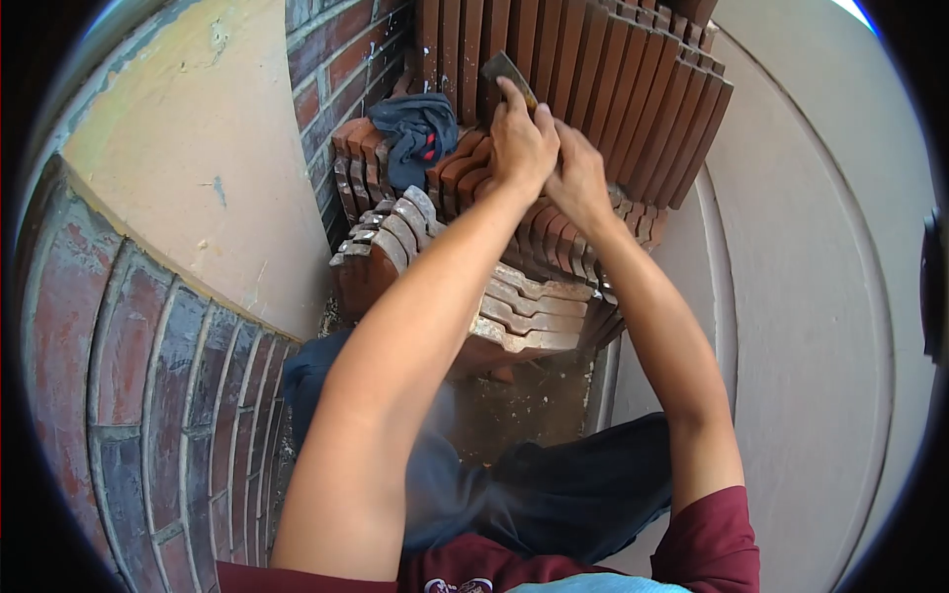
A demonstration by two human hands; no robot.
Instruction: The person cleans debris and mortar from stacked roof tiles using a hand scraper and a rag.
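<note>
Both arms reach forward over stacked clay roof tiles. My left hand [522,148] is closed on a scraper [509,79], whose flat grey blade points up and left, with a finger laid along it. Touching it on the right is my right hand [576,176], its fingers bent close against the left hand and the handle end; what they hold is hidden. Behind the hands stand upright reddish-brown tiles [633,99]. Below them lie curved tiles [534,306] with pale, worn edges.
A dark cloth [410,128] lies on tiles at the left, by the brick wall [148,366]. A beige board [198,178] leans there. On the right is a pale panelled surface [791,296]. Dusty floor [524,405] shows between the person's legs.
</note>
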